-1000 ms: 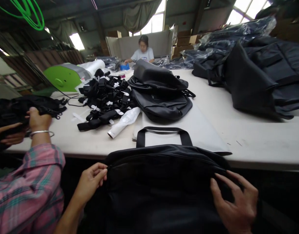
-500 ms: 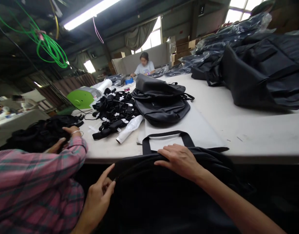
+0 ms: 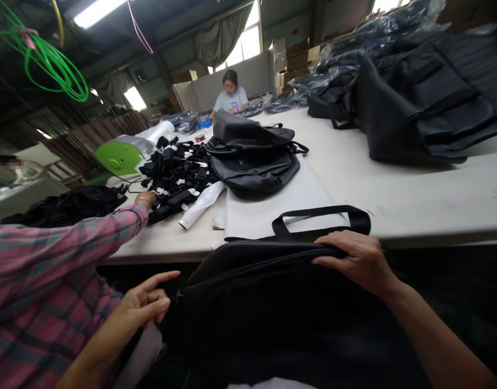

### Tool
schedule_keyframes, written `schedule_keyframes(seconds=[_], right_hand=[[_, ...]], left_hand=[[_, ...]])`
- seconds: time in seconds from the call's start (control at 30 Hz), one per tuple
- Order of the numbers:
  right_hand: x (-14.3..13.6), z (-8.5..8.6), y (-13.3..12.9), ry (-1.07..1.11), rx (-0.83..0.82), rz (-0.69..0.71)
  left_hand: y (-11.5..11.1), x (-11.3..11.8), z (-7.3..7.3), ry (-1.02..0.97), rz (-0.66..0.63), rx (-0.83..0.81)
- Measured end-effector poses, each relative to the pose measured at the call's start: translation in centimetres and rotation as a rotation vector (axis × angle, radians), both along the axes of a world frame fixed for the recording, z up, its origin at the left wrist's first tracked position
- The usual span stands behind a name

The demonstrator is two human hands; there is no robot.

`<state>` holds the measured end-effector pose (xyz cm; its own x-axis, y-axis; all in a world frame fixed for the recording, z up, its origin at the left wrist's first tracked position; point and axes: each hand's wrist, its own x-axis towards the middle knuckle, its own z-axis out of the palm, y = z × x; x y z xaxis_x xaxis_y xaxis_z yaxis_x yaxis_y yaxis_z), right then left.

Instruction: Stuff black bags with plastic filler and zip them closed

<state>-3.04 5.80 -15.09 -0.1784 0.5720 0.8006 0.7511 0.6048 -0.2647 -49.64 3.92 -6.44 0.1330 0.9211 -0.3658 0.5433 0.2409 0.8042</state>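
Observation:
A large black bag [image 3: 273,308] stands upright in front of me, its zipper running along the upper edge and a strap handle [image 3: 279,227] above it. My right hand [image 3: 354,259] grips the top edge near the handle, thumb on the near side and fingers over the top. My left hand [image 3: 145,305] is at the left end of the zipper, beside a small zipper pull [image 3: 179,295]. Its index finger points out, apart from the thumb, while the other fingers curl. Nothing shows in it. The lower part of the bag is dark.
On the white table [image 3: 414,210] lie a black backpack [image 3: 254,162], a pile of black straps [image 3: 178,173], a white roll [image 3: 202,205] and more black bags [image 3: 422,102]. A person in a plaid shirt [image 3: 62,270] works close at left. Another person [image 3: 231,100] is across the table.
My right hand has moved right along the bag's top edge, and the handle leans over to the right. My left hand has drawn slightly left. The plaid-sleeved arm now reaches to the strap pile.

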Motion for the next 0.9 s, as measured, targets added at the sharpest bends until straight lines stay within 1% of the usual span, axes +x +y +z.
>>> schedule_keyframes(seconds=[0.1, 0.17, 0.23, 0.3, 0.33, 0.37, 0.4, 0.43, 0.47, 0.5, 0.57, 0.6, 0.63, 0.67, 0.73, 0.8, 0.9], right_hand=[[-1.1, -0.9, 0.9, -0.017, 0.003, -0.002], [-2.5, -1.2, 1.7, -0.050, 0.004, -0.018], [-4.1, -1.4, 2.4, -0.112, -0.022, -0.054], [-5.6, -1.7, 3.0, -0.180, -0.052, -0.106], [-6.2, -1.7, 3.2, -0.203, -0.061, -0.133], [-6.6, -1.8, 3.4, -0.217, -0.068, -0.156], [-6.9, -1.8, 3.6, -0.223, -0.076, -0.169], [-7.1, -1.8, 3.8, -0.225, -0.087, -0.175], [-7.2, -1.8, 3.9, -0.224, -0.098, -0.177], [-7.2, -1.8, 3.9, -0.224, -0.109, -0.180], [-7.0, -1.6, 3.8, -0.228, -0.137, -0.179], [-6.8, -1.5, 3.7, -0.230, -0.158, -0.174], [-6.7, -1.3, 3.5, -0.232, -0.185, -0.163], [-6.6, -1.2, 3.3, -0.230, -0.218, -0.148], [-6.4, -0.9, 2.8, -0.215, -0.289, -0.113], [-6.3, -0.6, 2.5, -0.187, -0.353, -0.088], [-6.3, -0.4, 2.4, -0.144, -0.425, -0.074]], left_hand=[[0.7, -0.7, -1.7, 0.001, 0.002, -0.004], [1.3, -1.5, -3.5, 0.026, 0.016, 0.029], [1.9, -2.3, -5.6, 0.138, 0.068, 0.132], [2.4, -2.6, -7.5, 0.290, 0.166, 0.287], [2.5, -2.3, -8.1, 0.359, 0.217, 0.389], [2.5, -1.7, -8.6, 0.408, 0.253, 0.511], [2.4, -0.6, -9.0, 0.431, 0.263, 0.635], [2.3, 0.8, -9.2, 0.439, 0.245, 0.766], [2.2, 2.5, -9.4, 0.428, 0.196, 0.889], [2.0, 4.4, -9.6, 0.401, 0.126, 0.967], [2.0, 8.3, -10.1, 0.375, -0.034, 1.051], [2.1, 10.0, -10.4, 0.401, -0.091, 1.083], [2.3, 11.3, -10.8, 0.448, -0.123, 1.118], [2.6, 12.3, -11.3, 0.503, -0.128, 1.152], [3.4, 13.2, -12.2, 0.584, -0.092, 1.204], [4.1, 13.1, -12.8, 0.596, -0.063, 1.213], [5.2, 12.3, -12.8, 0.566, -0.110, 1.191]])
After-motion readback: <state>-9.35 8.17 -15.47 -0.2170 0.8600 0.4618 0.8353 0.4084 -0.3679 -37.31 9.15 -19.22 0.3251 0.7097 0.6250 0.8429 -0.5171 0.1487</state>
